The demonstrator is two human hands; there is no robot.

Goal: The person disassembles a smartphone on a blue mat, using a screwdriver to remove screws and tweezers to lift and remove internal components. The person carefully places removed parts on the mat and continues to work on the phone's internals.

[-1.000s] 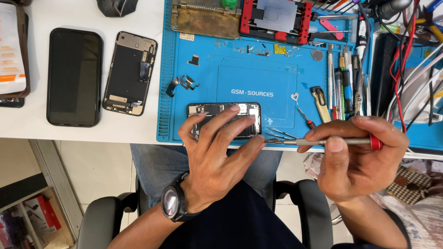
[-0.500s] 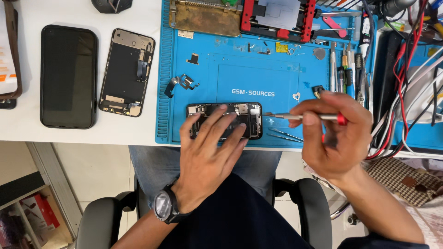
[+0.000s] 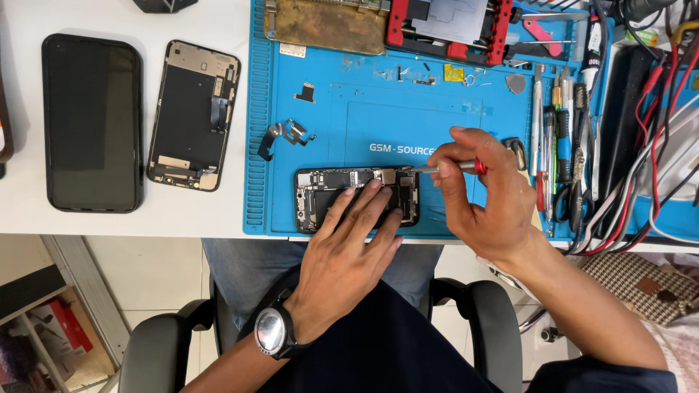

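A big white table (image 3: 182, 222) holds a wide blue rubber work mat (image 3: 328, 109) with little ridges down its left side. On the bare white part, well left of the mat, lies a tall black phone screen (image 3: 91, 124) with rounded corners, and just beside it a black phone back frame (image 3: 193, 116) with gold bits at the bottom. Low on the mat, near its front edge, lies the opened black phone body (image 3: 320, 195) — it is on its side, and you can see small metal parts inside it. The left hand (image 3: 346, 262), with a round dark watch (image 3: 271, 331) on its wrist, lies flat on the phone body with the fingers (image 3: 375, 207) spread wide, pressing it down. The right hand (image 3: 484, 200) is closed around a thin screwdriver with a red handle (image 3: 448, 167) — the silver tip touches the upper right corner of the phone body. Along the right side of the mat a row of thin hand tools (image 3: 557, 145) lies close together, with red and black wires (image 3: 648, 131) next to them. Above the phone body and a bit left, a small bent metal bracket (image 3: 287, 135) sits alone on the mat.
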